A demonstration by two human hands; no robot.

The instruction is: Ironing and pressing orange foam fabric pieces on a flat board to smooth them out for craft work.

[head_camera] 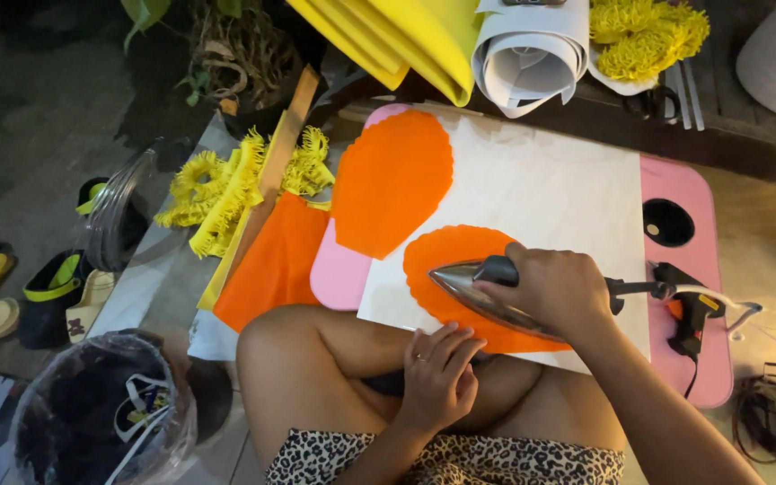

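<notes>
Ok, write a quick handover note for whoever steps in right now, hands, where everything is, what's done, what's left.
Right hand: gripping the iron, which sits on the lower orange petal.
Left hand: empty, resting on the knee at the edge of the white sheet.
Both petals lie on that sheet, on the pink table; the upper petal is clear of the iron.
Glue gun lies at the table's right side; more orange foam to the left.
Done: cannot tell how much of either petal is pressed.
Left: probably the rest of the lower petal, perhaps the upper one.
</notes>
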